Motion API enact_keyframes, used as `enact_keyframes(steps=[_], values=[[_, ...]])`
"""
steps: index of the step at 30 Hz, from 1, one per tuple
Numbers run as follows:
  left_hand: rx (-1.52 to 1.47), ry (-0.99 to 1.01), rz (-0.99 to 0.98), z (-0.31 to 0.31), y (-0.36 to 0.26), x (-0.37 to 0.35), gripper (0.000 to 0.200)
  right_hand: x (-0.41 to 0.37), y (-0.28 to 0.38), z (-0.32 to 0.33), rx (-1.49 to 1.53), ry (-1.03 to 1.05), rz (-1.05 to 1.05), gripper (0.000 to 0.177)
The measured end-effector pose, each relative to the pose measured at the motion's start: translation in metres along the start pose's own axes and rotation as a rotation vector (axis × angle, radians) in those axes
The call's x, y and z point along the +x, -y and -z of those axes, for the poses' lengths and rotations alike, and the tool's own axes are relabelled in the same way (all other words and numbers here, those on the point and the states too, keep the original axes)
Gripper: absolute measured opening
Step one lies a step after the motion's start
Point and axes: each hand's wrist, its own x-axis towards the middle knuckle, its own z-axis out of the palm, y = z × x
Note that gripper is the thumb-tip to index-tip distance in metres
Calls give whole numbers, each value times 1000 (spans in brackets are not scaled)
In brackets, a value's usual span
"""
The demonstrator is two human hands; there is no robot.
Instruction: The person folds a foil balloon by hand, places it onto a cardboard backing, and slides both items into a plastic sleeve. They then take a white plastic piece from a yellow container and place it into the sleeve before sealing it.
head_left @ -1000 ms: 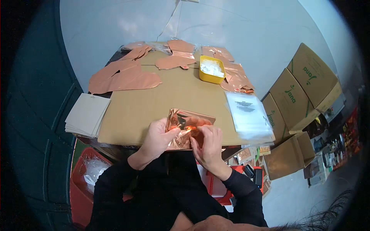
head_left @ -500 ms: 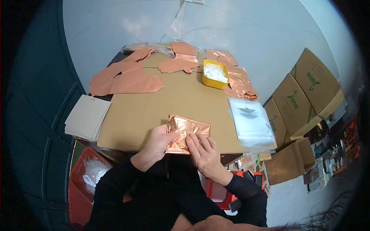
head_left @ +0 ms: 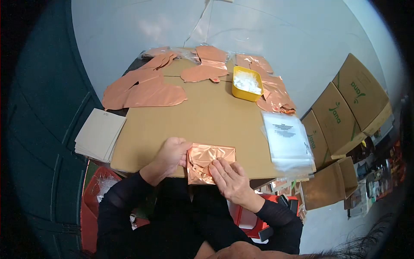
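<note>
A shiny copper-coloured foil piece, folded into a rough square, lies at the front edge of the cardboard-covered table. My left hand pinches its left edge between thumb and fingers. My right hand rests palm down on its lower right part, fingers stretched flat across the creased surface. The folds under the right fingers are hidden. Further back lie more flat copper-coloured foil shapes, some overlapping.
A yellow tub of white pieces stands at the back right. Clear printed plastic bags are stacked at the right edge, pale cards at the left. Cardboard boxes stand right of the table; a red basket sits below left.
The foil piece now lies lower and flatter at the table's edge. My left hand has shifted up to its upper left edge, and my right hand has flattened over it.
</note>
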Motion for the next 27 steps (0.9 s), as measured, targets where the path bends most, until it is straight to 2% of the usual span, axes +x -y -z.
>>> enact_keyframes(steps=[2, 5, 8, 11, 14, 17, 18, 20, 22, 26, 27], values=[[85, -5, 8, 10, 5, 5, 26, 2, 0, 2, 6, 2, 7, 36], [58, -39, -22, 6, -1, 0, 20, 4, -1, 4, 20, -12, 2, 37], [160, 24, 23, 0, -21, -4, 24, 5, -5, 10, 26, -40, -27, 38], [284, 85, -44, -7, -40, -2, 31, 7, -16, 24, 160, -89, -163, 38], [332, 58, -155, -30, -68, -13, 38, 6, -27, 41, 463, -208, -389, 38], [204, 88, -116, -31, -80, 5, 39, -13, -32, 47, 931, -166, -759, 24], [215, 84, -122, -34, -83, 11, 37, -15, -31, 47, 1095, -209, -904, 19], [232, 73, -130, -37, -88, 24, 32, -24, -39, 45, 1300, -178, -1033, 19], [396, 27, -203, -38, -85, 41, 31, -36, -45, 36, 1436, -154, -1165, 18], [816, -41, -462, -14, -63, 95, 27, -45, -50, 34, 1670, -250, -1244, 13], [932, -79, -466, -15, -63, 90, 28, -44, -51, 34, 1684, -255, -1295, 12]])
